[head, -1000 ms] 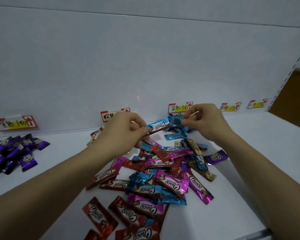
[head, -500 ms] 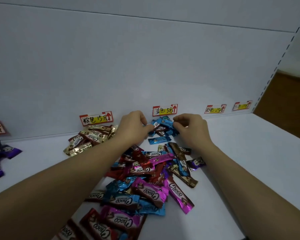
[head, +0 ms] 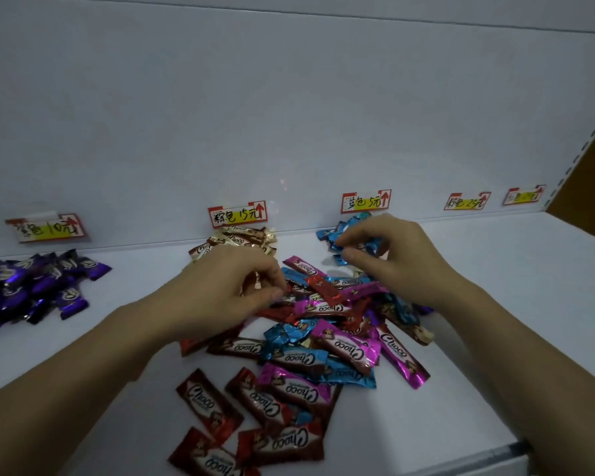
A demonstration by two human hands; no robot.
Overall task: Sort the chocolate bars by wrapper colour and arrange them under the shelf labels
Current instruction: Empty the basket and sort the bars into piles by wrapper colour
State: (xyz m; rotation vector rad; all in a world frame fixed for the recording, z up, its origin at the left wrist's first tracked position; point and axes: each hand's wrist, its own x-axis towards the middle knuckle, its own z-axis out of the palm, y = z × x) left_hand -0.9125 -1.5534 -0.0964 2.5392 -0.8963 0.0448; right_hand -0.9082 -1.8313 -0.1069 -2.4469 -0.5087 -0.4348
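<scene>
Well, starting at your far left, the purple bars are lying in a loose pile under the purple label, well apart from your hands. Moving along, the gold bars are sitting against the back wall under the brown label. Your left hand is hovering just in front of them, fingers curled and tips dipping into the far edge of the mixed heap. A glint of wrapper is showing between those fingers, but I cannot tell whether you are gripping anything. The heap is sprawling between your forearms, with red, pink and blue bars overlapping every way. Further right, your right hand is resting over the blue bars under the blue label, thumb and forefinger curled and pinching one blue bar at the front of that pile. The pink and red bars are not yet lying under the pink label or the last label, so I am judging the job roughly half done. These bars are looking light and fairly stiff inside slick, crinkly foil, so they are likely sliding off one another easily. You are probably best pinching each across its middle or by a crimped end, lifting rather than dragging.
</scene>
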